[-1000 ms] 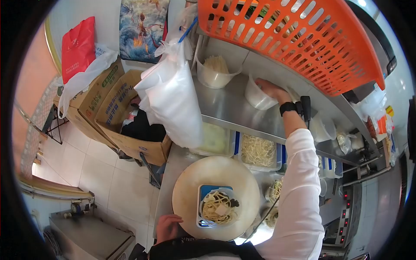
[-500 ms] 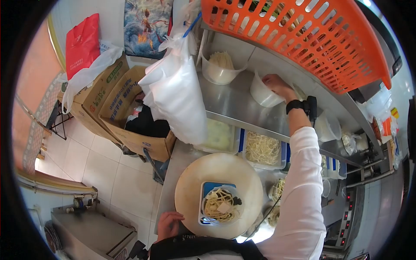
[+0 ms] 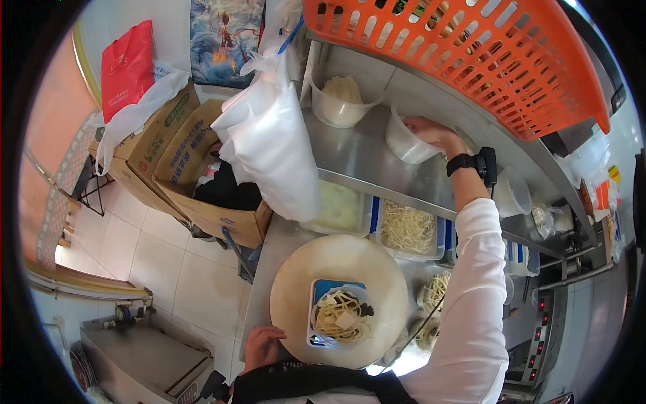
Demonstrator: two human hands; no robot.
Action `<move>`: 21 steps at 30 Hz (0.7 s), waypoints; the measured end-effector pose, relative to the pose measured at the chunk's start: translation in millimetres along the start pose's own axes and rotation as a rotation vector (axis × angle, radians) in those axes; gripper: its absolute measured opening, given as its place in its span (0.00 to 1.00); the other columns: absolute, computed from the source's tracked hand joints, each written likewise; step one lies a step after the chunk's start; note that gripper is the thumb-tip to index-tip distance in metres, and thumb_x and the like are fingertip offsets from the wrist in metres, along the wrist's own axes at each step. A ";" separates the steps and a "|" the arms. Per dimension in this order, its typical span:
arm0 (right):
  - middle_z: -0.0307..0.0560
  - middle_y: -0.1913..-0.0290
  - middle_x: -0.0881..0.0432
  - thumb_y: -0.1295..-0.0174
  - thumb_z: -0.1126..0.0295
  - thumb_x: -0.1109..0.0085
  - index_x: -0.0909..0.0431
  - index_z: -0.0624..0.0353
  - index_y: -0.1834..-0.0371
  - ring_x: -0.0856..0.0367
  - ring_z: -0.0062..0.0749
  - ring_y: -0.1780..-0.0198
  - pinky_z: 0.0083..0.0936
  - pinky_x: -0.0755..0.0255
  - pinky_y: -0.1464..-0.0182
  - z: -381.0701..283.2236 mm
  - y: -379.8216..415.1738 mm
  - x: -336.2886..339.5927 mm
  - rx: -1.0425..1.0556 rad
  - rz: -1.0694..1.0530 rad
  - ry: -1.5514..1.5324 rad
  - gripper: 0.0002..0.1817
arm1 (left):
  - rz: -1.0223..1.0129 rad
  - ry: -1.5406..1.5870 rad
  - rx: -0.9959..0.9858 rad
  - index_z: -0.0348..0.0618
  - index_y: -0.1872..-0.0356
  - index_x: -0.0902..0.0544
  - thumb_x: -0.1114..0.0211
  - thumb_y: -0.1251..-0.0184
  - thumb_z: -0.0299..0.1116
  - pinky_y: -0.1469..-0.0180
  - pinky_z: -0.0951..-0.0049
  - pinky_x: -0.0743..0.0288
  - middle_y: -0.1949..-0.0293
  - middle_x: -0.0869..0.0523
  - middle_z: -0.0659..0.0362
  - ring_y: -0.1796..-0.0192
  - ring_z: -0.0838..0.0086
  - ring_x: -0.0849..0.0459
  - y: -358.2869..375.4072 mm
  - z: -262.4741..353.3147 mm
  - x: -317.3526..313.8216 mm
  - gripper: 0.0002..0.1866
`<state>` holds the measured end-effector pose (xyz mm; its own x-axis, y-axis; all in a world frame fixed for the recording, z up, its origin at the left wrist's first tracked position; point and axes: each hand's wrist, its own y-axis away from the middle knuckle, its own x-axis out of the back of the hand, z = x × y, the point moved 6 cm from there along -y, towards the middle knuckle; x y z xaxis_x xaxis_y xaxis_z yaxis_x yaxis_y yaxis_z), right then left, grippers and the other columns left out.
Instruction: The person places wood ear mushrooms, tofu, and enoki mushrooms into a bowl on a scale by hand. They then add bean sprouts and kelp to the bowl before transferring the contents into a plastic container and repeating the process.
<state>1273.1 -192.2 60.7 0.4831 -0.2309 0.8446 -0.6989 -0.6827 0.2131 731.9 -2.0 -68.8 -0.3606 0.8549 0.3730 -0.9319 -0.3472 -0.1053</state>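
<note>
My right hand (image 3: 434, 135) reaches into a white plastic tub (image 3: 408, 148) on the steel shelf; its fingers are hidden inside, and I cannot see what they touch. Below, a clear bowl (image 3: 369, 331) with thick noodles, dark bits and a pale square slice (image 3: 347, 320) sits on a small blue-and-white scale (image 3: 323, 289). The scale rests on a round board (image 3: 296, 269). At the board's lower left edge is my left hand (image 3: 264, 345), holding nothing, its fingers loosely stretched. Beside the tub stands another tub (image 3: 343, 116) with thin pale noodles.
An orange slotted basket (image 3: 471, 60) overhangs the shelf (image 3: 350, 151). White plastic bags (image 3: 272, 148) hang at its left end. Under the shelf are boxes of bean sprouts (image 3: 408, 229) and pale food (image 3: 340, 209). Cardboard boxes (image 3: 202, 175) stand on the left.
My right hand has gone slightly further into the white tub, its wrist shifting a little right. My left hand and the bowl stay in place; the view has shifted slightly.
</note>
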 end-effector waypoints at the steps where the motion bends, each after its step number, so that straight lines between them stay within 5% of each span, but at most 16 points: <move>1: 0.41 0.59 0.22 0.49 0.68 0.43 0.27 0.62 0.53 0.27 0.27 0.58 0.23 0.34 0.54 -7.8 -0.4 -0.4 0.001 0.001 -0.001 0.20 | 0.001 -0.001 -0.001 0.41 0.74 0.20 0.48 0.57 0.11 0.56 0.70 0.29 0.69 0.18 0.56 0.62 0.66 0.20 0.1 -0.5 -0.2 0.14; 7: 0.43 0.62 0.23 0.50 0.67 0.43 0.26 0.60 0.55 0.27 0.28 0.61 0.22 0.33 0.58 -23.7 4.5 3.3 -0.103 -0.012 0.147 0.18 | 0.019 0.001 -0.001 0.41 0.74 0.20 0.48 0.58 0.11 0.56 0.70 0.29 0.69 0.18 0.56 0.62 0.66 0.20 1.2 2.1 2.9 0.14; 10: 0.40 0.63 0.26 0.48 0.68 0.45 0.27 0.59 0.57 0.28 0.25 0.62 0.19 0.32 0.59 -6.8 31.8 22.2 -0.287 0.166 -0.322 0.14 | -0.011 -0.023 -0.033 0.43 0.72 0.20 0.46 0.55 0.11 0.57 0.70 0.29 0.67 0.18 0.56 0.61 0.64 0.20 3.3 3.6 7.6 0.14; 12: 0.37 0.63 0.29 0.46 0.71 0.48 0.30 0.57 0.57 0.29 0.21 0.62 0.17 0.31 0.62 -28.1 69.7 39.5 -0.049 0.379 -0.684 0.12 | 0.058 -0.027 -0.070 0.42 0.72 0.21 0.47 0.55 0.11 0.57 0.70 0.29 0.68 0.18 0.55 0.62 0.64 0.20 -4.0 13.6 15.2 0.14; 15: 0.37 0.60 0.29 0.46 0.73 0.46 0.32 0.57 0.54 0.28 0.20 0.61 0.17 0.30 0.63 -80.0 136.1 16.1 0.160 0.347 -0.851 0.15 | 0.040 0.041 -0.082 0.40 0.69 0.22 0.47 0.52 0.11 0.58 0.71 0.29 0.67 0.20 0.54 0.61 0.65 0.21 -18.7 25.8 15.4 0.13; 19: 0.37 0.58 0.30 0.49 0.81 0.47 0.34 0.58 0.52 0.29 0.17 0.57 0.16 0.31 0.59 -152.3 216.9 -81.4 0.232 0.239 -0.837 0.19 | -0.168 0.268 -0.145 0.36 0.56 0.27 0.48 0.41 0.15 0.54 0.74 0.29 0.54 0.26 0.55 0.54 0.71 0.24 -46.6 54.1 -19.2 0.13; 21: 0.36 0.57 0.31 0.51 0.85 0.47 0.35 0.58 0.50 0.30 0.17 0.56 0.16 0.31 0.56 -171.5 243.5 -137.0 0.185 0.165 -0.893 0.23 | -0.299 0.585 0.042 0.38 0.50 0.30 0.46 0.39 0.18 0.50 0.74 0.29 0.48 0.31 0.56 0.48 0.74 0.26 -56.9 81.7 -45.3 0.15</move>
<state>946.3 -208.0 81.1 0.6656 -0.7313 0.1490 -0.7370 -0.6755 -0.0233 804.5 -52.5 -4.5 -0.0596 0.9812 -0.1838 -0.9971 -0.0671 -0.0348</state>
